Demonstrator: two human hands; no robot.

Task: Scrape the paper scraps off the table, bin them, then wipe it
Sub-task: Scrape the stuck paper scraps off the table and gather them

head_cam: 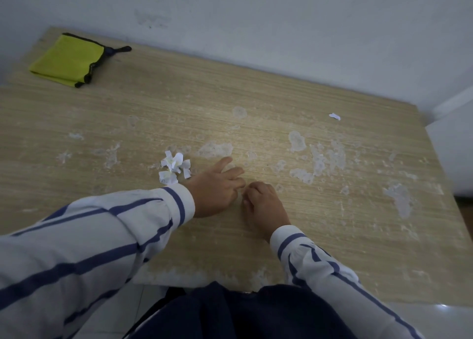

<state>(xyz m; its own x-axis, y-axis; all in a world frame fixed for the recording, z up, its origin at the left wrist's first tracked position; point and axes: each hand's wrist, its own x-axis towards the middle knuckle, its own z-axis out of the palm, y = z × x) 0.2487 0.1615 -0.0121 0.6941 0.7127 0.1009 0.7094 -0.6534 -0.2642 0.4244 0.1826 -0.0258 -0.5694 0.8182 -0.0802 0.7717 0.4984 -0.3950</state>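
Spread flat, left hand [217, 185] steadies on the table [179, 103] mid-frame; right hand [263, 203] curls nails-down beside it, likely to scrape; anything pinched, I cannot tell.

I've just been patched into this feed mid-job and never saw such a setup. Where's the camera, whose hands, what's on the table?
No machine here: a person works bare-handed, and the single picture comes from a camera on their head, looking down. The left hand lies with fingers spread on the wooden table. The right hand has fingers curled against the tabletop; whether its grip holds anything is hidden. Beside the left hand sits a small pile of paper scraps; one lone scrap lies far right. Whitish residue patches mark the wood. A folded yellow-green cloth lies at the far left corner.
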